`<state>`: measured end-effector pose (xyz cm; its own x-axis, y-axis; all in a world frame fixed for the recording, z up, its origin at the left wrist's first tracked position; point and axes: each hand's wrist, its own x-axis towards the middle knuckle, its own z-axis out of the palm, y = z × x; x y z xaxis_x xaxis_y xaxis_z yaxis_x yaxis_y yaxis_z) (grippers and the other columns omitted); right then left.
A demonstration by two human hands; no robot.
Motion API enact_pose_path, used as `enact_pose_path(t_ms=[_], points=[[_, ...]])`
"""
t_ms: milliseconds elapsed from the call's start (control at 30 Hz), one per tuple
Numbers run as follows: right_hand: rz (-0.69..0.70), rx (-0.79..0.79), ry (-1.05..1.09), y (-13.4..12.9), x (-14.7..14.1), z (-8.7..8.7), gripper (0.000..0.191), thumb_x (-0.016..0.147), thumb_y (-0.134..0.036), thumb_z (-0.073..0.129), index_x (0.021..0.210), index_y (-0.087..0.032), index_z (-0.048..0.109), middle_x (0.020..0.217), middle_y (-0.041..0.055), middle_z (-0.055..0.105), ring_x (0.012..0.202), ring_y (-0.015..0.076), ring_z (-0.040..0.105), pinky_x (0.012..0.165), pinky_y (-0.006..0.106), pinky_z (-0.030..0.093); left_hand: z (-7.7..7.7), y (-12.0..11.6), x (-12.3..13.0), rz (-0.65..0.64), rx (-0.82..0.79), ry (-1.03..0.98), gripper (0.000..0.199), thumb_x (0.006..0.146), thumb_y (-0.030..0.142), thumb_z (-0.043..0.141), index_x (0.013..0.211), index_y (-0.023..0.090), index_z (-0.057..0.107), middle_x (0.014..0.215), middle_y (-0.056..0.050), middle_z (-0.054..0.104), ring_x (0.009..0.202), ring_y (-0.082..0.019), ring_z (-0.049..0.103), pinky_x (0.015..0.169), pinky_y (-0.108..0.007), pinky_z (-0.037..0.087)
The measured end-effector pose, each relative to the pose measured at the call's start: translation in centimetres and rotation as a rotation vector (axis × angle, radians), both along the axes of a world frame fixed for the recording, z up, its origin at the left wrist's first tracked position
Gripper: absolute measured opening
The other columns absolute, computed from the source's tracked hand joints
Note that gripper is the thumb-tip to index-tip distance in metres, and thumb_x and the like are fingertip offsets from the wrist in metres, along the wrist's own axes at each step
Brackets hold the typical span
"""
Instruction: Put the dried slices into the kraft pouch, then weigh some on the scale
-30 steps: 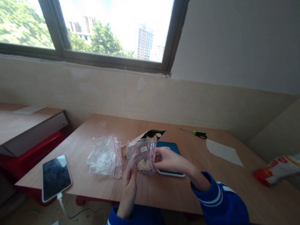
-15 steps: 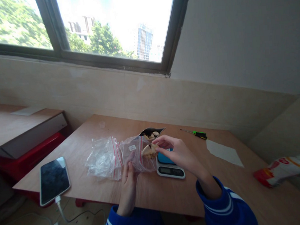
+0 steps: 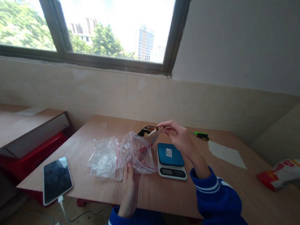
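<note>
Two hands fill my remote feed, and the right hand (image 3: 178, 136) is the one that changed: half a second ago it was at the open end of the clear zip bag (image 3: 144, 157) with tan pieces under its fingers, and now it has risen to the mouth of the opened packet (image 3: 154, 138). Its thumb and fingertips are pinched narrow, I judge around a pale slice (image 3: 152, 132) seen nearly edge-on at that mouth. The left hand (image 3: 130, 182) grips the bag, which now looks emptied, so I take the contents to have left it. The digital scale (image 3: 170, 152), partly covered half a second ago, now shows whole.

For materials, I see thin, glossy, crinkled film with red seal lines on the held bag, and the same film in the heap of bags (image 3: 103, 160) just to its left. The slice looks dry and flat, dark near one end. The packet has a dark interior and a folded, pointed mouth. The scale pairs a square blue platform with a white rounded body, resting on the smooth wood-grain table (image 3: 176, 196)
</note>
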<state>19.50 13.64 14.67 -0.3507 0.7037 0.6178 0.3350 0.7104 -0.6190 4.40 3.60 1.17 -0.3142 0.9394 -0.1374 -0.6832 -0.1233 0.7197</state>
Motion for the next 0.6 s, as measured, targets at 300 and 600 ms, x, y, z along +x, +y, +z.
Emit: enact_pose_path(t_ms=[300, 600], points=[[0.031, 0.042, -0.047, 1.4, -0.3, -0.6, 0.020, 0.089, -0.013, 0.049, 0.098, -0.022, 0.065, 0.096, 0.0034, 0.068, 0.090, 0.0173, 0.065, 0.079, 0.030, 0.051, 0.4, -0.3, -0.1, -0.052, 0.046, -0.057, 0.064, 0.084, 0.050, 0.057, 0.141, 0.027, 0.039, 0.140, -0.012, 0.051, 0.126, -0.029, 0.051, 0.101, -0.043, 0.044], [0.057, 0.142, -0.197, 2.3, -0.7, -1.1, 0.022, 0.093, -0.015, 0.046, 0.105, -0.024, 0.062, 0.106, 0.0046, 0.067, 0.100, 0.0183, 0.062, 0.089, 0.033, 0.049, 0.0, -0.9, -0.5, -0.037, -0.010, -0.008, 0.066, 0.085, 0.053, 0.053, 0.142, 0.024, 0.039, 0.142, -0.013, 0.049, 0.134, -0.028, 0.041, 0.107, -0.044, 0.037]])
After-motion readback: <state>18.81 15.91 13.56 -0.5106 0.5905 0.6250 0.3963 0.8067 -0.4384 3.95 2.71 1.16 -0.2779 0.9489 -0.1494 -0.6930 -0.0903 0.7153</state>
